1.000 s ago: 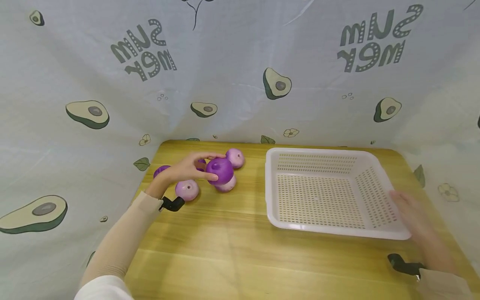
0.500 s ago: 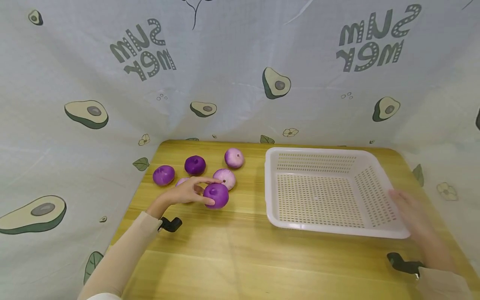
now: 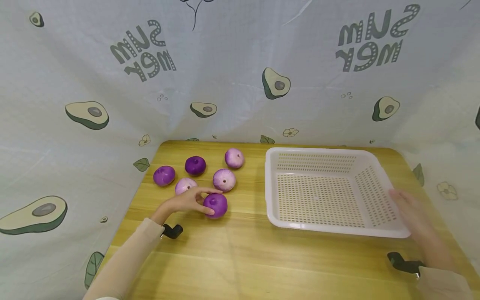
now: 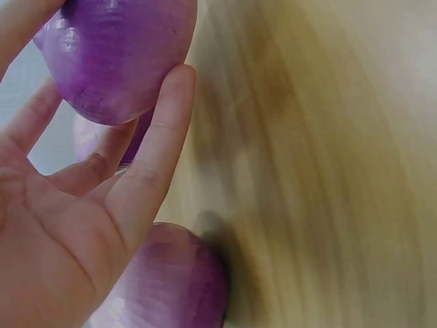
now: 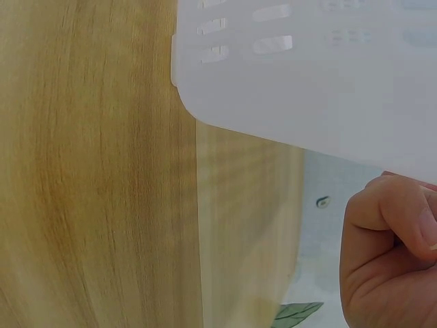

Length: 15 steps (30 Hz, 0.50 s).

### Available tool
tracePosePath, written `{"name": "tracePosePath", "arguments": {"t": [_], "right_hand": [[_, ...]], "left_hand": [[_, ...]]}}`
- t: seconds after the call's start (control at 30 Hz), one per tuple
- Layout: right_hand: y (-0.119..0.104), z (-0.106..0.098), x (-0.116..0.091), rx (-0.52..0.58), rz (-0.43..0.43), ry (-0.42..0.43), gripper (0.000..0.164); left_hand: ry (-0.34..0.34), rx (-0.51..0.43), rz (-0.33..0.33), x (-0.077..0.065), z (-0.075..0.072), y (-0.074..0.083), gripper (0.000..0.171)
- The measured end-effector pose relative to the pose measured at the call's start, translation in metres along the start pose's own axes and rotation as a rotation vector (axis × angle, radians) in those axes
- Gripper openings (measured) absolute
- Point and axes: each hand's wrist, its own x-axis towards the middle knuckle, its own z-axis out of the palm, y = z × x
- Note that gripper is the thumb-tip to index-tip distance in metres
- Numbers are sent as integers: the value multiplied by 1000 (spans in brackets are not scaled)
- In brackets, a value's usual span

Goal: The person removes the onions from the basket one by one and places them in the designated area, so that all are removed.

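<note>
My left hand [image 3: 189, 200] holds a purple onion [image 3: 215, 206] between thumb and fingers, its pointed tip upward. In the left wrist view, the fingers lie against the side of this onion [image 4: 123, 61]; whether it touches the table cannot be told. Just behind the hand is a pale onion [image 3: 185, 185], partly covered by it. Another pale onion [image 3: 224, 180] sits close behind the held one. On the right, my right hand [image 3: 410, 212] grips the right rim of a white plastic basket [image 3: 337, 232], which has nothing in it. Its fingers [image 5: 396, 212] are curled at the rim in the right wrist view.
Farther back on the wooden table [image 3: 195, 266] are a purple onion [image 3: 164, 176] at the left, a darker one [image 3: 195, 166], and a pale one [image 3: 234, 158]. A white curtain [image 3: 232, 83] printed with avocados hangs behind and along both sides.
My left hand has brought the purple onion toward the table's front and lower, away from the other onions, which are now more exposed. The right hand and the basket have stayed put.
</note>
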Motion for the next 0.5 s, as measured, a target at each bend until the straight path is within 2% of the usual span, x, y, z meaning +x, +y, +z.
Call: {"name": "tracePosePath", "arguments": {"t": [0.13, 0.3, 0.5], "right_hand": [[1, -1, -1, -10, -24, 5, 74], [-1, -2, -1, -19, -15, 6, 74], [-5, -1, -2, -33, 0, 2, 75]], "left_hand": [[-8, -25, -7, 0, 4, -4, 60], [-28, -43, -26, 1, 6, -7, 60], [-38, -44, -17, 1, 8, -13, 65]]}}
